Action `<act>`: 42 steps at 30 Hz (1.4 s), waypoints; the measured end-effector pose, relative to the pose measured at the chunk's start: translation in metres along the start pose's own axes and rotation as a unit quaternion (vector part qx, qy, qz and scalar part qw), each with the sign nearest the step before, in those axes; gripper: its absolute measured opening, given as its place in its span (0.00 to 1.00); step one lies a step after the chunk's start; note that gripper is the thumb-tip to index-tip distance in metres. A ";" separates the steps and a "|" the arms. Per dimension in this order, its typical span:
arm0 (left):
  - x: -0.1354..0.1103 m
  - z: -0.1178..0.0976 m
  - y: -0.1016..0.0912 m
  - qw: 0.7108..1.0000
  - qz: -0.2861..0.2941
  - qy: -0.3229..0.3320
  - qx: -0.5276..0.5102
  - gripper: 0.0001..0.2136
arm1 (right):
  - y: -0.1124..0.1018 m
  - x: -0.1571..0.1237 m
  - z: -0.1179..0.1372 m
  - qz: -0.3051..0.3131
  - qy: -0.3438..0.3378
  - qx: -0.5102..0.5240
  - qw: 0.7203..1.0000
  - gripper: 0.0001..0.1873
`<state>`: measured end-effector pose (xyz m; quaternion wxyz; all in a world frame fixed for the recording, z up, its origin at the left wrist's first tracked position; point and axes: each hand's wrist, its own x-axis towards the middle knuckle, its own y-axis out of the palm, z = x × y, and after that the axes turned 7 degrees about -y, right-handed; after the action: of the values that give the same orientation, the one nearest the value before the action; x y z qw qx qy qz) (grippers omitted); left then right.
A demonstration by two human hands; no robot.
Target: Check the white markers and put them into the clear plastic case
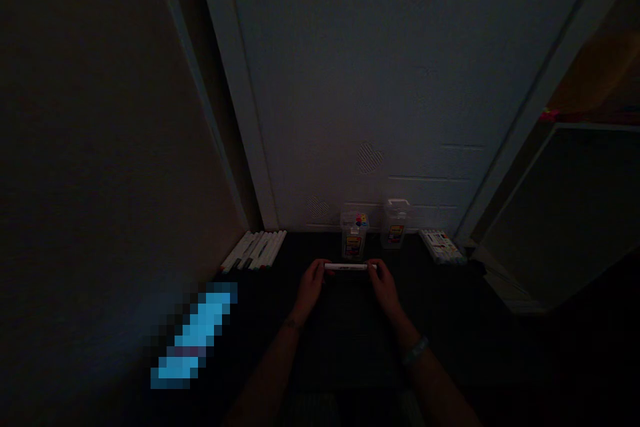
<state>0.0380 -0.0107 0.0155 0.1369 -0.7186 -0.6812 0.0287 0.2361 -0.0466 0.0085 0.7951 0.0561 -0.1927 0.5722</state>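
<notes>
In the dim light I hold a white marker (349, 267) level between both hands above a dark floor. My left hand (311, 285) is closed on its left end and my right hand (384, 287) is closed on its right end. Just beyond the marker stands a clear plastic marker box (354, 235) with coloured caps showing at its top. A second clear box (395, 224) stands to its right.
A row of white markers (256, 249) lies at the left by the wall. More markers (441, 246) lie at the right. A pale wall rises behind. A dark panel (565, 213) leans at the right. A blurred blue patch (195, 337) sits at lower left.
</notes>
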 end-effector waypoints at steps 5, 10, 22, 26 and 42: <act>-0.001 0.000 0.001 1.000 0.004 -0.008 -0.006 0.18 | -0.001 0.000 0.000 0.003 0.004 -0.008 1.000 0.19; 0.003 0.006 0.003 0.999 0.006 -0.008 -0.045 0.17 | 0.000 -0.002 0.004 0.035 -0.025 -0.027 0.999 0.18; -0.015 -0.027 0.001 0.993 0.038 0.007 -0.114 0.16 | 0.004 -0.007 0.011 0.178 -0.147 -0.213 0.949 0.12; -0.031 -0.035 0.022 0.980 0.172 0.094 -0.039 0.12 | 0.003 -0.007 0.007 0.174 -0.143 -0.231 0.946 0.18; -0.031 -0.027 0.026 0.990 0.121 0.066 -0.019 0.13 | 0.004 -0.007 0.005 0.193 -0.131 -0.215 0.948 0.15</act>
<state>0.0677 -0.0466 0.0309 0.1638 -0.7982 -0.5795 -0.0152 0.2290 -0.0525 0.0096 0.6307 -0.0798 -0.4211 0.6469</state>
